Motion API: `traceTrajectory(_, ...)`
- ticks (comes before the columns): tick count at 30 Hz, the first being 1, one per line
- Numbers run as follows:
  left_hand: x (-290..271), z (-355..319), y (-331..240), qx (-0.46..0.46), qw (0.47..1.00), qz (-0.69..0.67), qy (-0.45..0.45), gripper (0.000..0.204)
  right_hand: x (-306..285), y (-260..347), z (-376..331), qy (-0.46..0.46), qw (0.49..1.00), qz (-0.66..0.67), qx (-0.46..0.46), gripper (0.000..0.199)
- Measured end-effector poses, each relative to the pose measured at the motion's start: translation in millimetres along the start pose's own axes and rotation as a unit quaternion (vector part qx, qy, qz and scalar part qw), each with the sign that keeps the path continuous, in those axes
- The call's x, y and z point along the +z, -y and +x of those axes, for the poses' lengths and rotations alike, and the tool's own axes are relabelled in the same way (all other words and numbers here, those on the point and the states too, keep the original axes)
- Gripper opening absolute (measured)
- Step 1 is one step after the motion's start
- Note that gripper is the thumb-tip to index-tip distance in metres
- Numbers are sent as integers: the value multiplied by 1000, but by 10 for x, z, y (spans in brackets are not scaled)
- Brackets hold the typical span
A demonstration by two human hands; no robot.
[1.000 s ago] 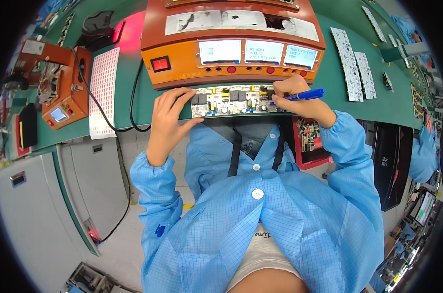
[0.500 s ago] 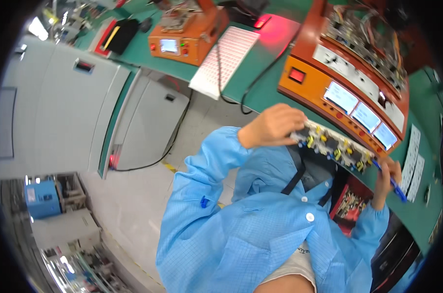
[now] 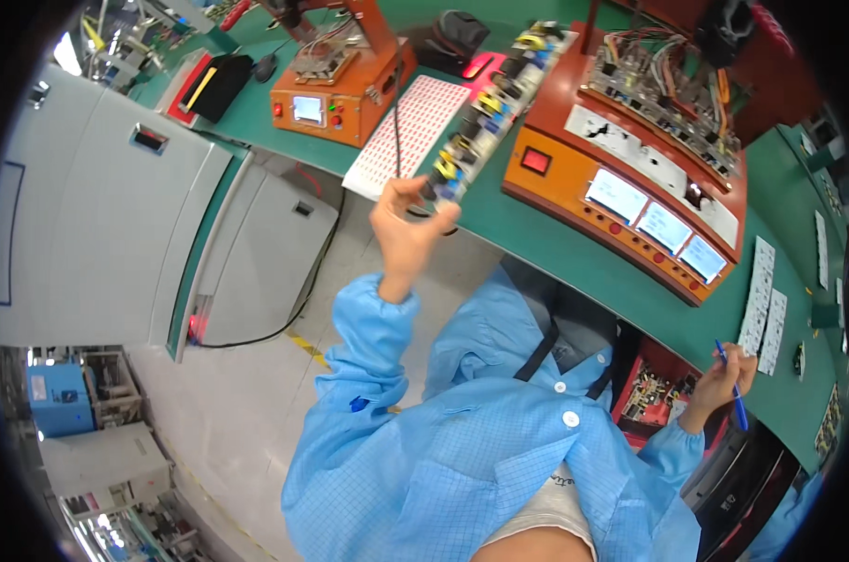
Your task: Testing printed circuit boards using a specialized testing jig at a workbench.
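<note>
My left hand (image 3: 407,232) pinches the near end of a long, narrow circuit board (image 3: 492,117) between thumb and fingers. The board is crowded with yellow, black and blue parts, and its far end points away to the upper right over the green bench. Its lower end is partly covered by my fingertips. Off to the right, near the bench edge, my right hand (image 3: 721,382) is closed around a blue pen (image 3: 740,409). An orange test machine (image 3: 621,201) with several lit screens stands to the right of the board.
A white sheet with rows of red marks (image 3: 410,126) lies left of the board. Behind it sits a smaller orange machine (image 3: 335,103). White board strips (image 3: 758,295) lie at the right on the green bench (image 3: 574,248). Below the bench edge is a red bin of parts (image 3: 644,393).
The circuit board has swung from in front of my body to the upper left, over the bench, in my left hand. My right hand has let go of the board and lowered, keeping the pen.
</note>
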State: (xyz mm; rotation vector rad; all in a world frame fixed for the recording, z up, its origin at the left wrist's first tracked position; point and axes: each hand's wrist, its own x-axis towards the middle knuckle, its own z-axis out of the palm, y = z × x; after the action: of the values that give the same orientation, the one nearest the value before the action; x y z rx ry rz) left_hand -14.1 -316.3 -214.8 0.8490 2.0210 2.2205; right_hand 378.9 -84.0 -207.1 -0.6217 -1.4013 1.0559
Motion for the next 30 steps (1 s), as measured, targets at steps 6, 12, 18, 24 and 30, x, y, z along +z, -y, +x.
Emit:
traceTrajectory(6, 215, 619, 248, -158, 986, 21, -43, 34, -2, 58, -96, -7, 1000, 26, -12, 25)
traceTrajectory(12, 363, 687, 378, -190, 974, 93, -80, 39, -141, 70, -188, -29, 999, 16, 4, 27)
traceTrajectory(18, 365, 697, 425, -183, 974, 96, -87, 47, -267, -38, -183, -51, 998, 11, 21, 26)
traceTrajectory(24, 382, 695, 459, -195, 974, 78, -88, 47, -244, -82, -126, -46, 999, -1, 27, 26)
traceTrajectory(30, 527, 831, 458, -183, 970, 130, -90, 47, -241, -117, -118, -50, 999, 1, 21, 26)
